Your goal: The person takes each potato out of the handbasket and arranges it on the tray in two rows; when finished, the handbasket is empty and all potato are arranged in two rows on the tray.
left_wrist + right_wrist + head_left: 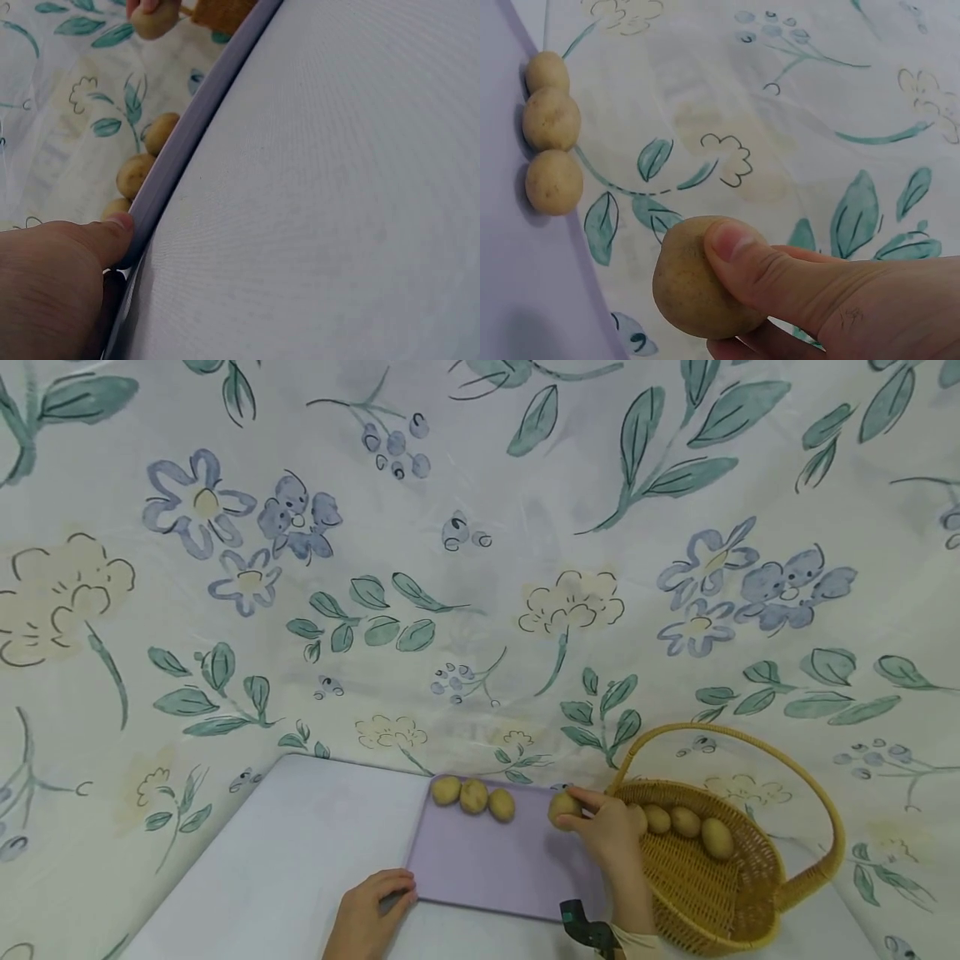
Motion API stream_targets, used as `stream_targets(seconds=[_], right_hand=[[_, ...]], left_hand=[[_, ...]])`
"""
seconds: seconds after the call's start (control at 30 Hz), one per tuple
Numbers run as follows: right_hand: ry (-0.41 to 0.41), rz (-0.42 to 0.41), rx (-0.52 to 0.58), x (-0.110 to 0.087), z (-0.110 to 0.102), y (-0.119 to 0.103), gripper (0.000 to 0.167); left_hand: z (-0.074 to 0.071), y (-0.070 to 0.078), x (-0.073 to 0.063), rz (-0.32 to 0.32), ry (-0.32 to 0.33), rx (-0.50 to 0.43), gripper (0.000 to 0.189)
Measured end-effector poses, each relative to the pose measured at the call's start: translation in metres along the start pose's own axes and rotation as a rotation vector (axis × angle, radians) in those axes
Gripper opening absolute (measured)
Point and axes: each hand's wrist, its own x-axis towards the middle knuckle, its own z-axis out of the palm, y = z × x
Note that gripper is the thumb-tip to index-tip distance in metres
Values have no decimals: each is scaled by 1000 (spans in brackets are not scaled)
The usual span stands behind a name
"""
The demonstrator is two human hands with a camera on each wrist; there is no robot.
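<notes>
**Above the lilac tray (491,868), a right hand (609,831) gripped a potato (694,292)**

On the white table (322,827), a wicker basket (697,893) stood at the tray's three o'clock in the head view. The right hand reached toward eleven o'clock, thumb and fingers spread to the potato's width and pressed against it. The left hand (371,906) met the tray's edge at eight o'clock, thumb on the rim; how far its other fingers closed could not be told. Rounded, tan and faintly speckled, the held potato hung near the tray's two o'clock, apart from three potatoes (473,797) at eleven.

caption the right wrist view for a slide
Right hand holds a potato, three more potatoes lined up on the tray.
</notes>
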Motion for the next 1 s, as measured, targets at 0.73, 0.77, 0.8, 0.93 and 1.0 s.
stream_targets(seconds=[0.73,0.77,0.8,0.93,1.0], right_hand=[[29,-49,49,8,42,-7,45],[30,-48,46,8,43,-6,46],[32,-46,40,9,44,-6,46],[46,-47,26,12,50,-3,45],[51,-53,31,13,53,-1,45]], left_hand=[[7,-4,-3,92,108,31,18],[7,-4,-3,87,106,30,18],[7,-4,-3,83,102,26,17],[7,-4,-1,68,91,27,17],[6,-4,0,58,82,29,17]])
